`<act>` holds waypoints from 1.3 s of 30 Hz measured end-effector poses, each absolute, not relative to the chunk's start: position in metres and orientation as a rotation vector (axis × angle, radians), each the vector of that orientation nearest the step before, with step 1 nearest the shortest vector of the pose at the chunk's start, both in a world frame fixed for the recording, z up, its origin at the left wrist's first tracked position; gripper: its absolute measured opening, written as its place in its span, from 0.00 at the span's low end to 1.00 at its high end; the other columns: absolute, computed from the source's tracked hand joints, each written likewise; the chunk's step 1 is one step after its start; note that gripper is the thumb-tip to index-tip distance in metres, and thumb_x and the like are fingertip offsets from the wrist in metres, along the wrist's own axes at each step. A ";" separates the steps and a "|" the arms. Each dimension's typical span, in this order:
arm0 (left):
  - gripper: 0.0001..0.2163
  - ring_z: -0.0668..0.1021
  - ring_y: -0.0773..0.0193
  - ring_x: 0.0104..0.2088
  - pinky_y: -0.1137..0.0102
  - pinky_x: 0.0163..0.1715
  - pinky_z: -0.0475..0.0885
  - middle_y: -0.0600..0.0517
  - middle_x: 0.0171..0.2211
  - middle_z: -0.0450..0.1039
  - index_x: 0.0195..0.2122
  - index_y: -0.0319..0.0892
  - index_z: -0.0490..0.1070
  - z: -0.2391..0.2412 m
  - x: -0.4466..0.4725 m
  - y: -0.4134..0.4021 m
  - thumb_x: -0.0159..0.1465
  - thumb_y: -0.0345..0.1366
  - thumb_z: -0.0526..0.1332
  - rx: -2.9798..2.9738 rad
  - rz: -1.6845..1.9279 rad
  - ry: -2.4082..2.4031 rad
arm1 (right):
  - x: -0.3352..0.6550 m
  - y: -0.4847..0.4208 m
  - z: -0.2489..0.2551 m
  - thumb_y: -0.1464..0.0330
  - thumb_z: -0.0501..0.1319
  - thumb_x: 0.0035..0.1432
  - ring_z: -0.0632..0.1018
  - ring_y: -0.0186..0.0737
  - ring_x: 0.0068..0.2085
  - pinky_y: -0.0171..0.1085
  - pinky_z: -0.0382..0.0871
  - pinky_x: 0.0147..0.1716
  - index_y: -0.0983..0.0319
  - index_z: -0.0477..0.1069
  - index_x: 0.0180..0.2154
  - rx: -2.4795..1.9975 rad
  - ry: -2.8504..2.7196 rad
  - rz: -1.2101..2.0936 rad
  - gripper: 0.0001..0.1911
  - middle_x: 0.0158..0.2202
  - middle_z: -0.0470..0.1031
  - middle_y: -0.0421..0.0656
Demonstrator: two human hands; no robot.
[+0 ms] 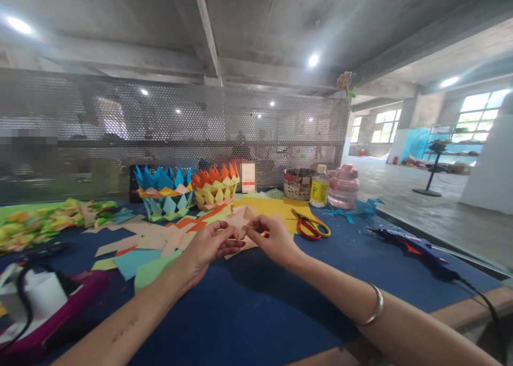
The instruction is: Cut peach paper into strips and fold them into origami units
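Both hands meet over the middle of the blue table, pinching a pale peach piece of folded paper (pixel 241 215) between them. My left hand (pixel 211 244) grips its left side with thumb and fingers, the other fingers curled beneath. My right hand (pixel 276 239) pinches the right side between thumb and index finger. The paper's lower edge is partly hidden by the fingers. Beyond and left of the hands lie loose paper strips (pixel 150 242) in peach, orange, blue and green. A yellow sheet (pixel 286 208) spreads behind my right hand, with red and yellow-handled scissors (pixel 315 228) on its edge.
Two folded-paper baskets, one blue-topped (pixel 165 193) and one orange-topped (pixel 216 187), stand at the back. A woven basket (pixel 297 184), a yellow-labelled bottle (pixel 319 188) and a pink jar (pixel 343 188) are to their right. A glue gun (pixel 417 251) with a cord lies at right.
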State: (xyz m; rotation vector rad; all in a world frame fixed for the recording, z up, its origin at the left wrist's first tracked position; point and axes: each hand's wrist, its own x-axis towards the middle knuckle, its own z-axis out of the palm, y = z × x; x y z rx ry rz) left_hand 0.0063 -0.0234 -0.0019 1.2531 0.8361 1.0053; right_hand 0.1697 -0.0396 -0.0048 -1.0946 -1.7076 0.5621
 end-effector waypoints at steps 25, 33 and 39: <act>0.09 0.69 0.68 0.22 0.73 0.26 0.61 0.55 0.19 0.68 0.23 0.38 0.71 -0.007 0.004 -0.021 0.50 0.39 0.61 1.718 0.885 0.957 | 0.176 -0.040 -0.003 0.64 0.64 0.49 0.71 0.38 0.42 0.34 0.65 0.34 0.60 0.75 0.30 -1.120 -1.879 0.354 0.07 0.40 0.68 0.44; 0.06 0.67 0.69 0.20 0.74 0.23 0.59 0.57 0.18 0.66 0.21 0.38 0.70 0.001 0.008 -0.028 0.46 0.36 0.60 1.720 0.856 0.993 | 0.178 -0.049 0.006 0.67 0.65 0.49 0.65 0.42 0.53 0.41 0.57 0.51 0.60 0.74 0.32 -1.035 -2.000 0.230 0.06 0.47 0.65 0.45; 0.05 0.63 0.71 0.18 0.75 0.21 0.56 0.58 0.14 0.63 0.17 0.39 0.67 -0.001 0.007 -0.027 0.45 0.34 0.58 1.671 0.897 0.991 | 0.185 -0.046 0.013 0.68 0.53 0.57 0.70 0.39 0.46 0.37 0.63 0.43 0.61 0.73 0.34 -0.972 -1.943 0.587 0.10 0.42 0.70 0.44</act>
